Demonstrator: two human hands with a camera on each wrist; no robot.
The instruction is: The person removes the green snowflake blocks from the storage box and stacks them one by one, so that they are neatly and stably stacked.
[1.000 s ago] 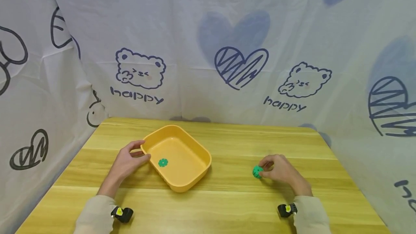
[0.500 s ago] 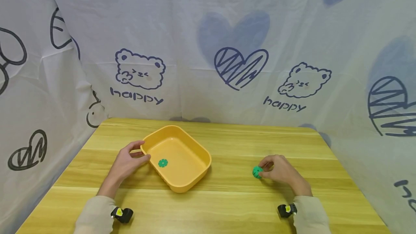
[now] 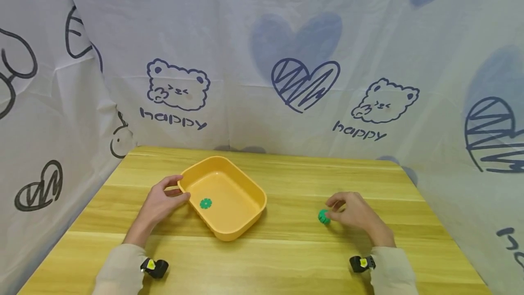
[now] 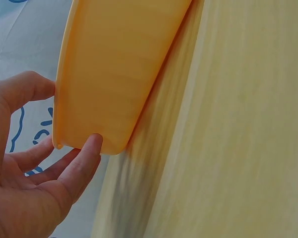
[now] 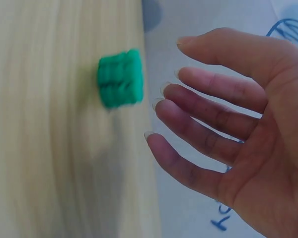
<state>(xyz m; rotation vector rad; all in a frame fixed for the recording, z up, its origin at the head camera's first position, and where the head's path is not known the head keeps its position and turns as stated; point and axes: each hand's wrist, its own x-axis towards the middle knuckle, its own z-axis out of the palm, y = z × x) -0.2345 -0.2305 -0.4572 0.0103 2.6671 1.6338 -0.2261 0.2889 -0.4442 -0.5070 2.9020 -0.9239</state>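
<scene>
A yellow plastic tray (image 3: 229, 204) stands on the table at the left, with one flat, notched green disc (image 3: 206, 203) lying inside it. My left hand (image 3: 161, 201) holds the tray's left corner from outside, the thumb and fingers on the rim and outer wall; in the left wrist view the fingers (image 4: 82, 166) bend round that corner. To the right sits a small stack of green notched discs (image 3: 324, 216) on the table. Beside it hovers my right hand (image 3: 354, 213), fingers loosely spread. The right wrist view shows a gap between its fingertips and the ridged stack (image 5: 120, 79).
The table (image 3: 286, 258) has a wood-grain top. A white cloth (image 3: 245, 117) with printed bears and hearts hangs behind it and along both sides.
My right hand has let go of the green disc stack: its fingers have spread and lifted slightly while the stack stays in place. The left hand and tray have not moved noticeably.
</scene>
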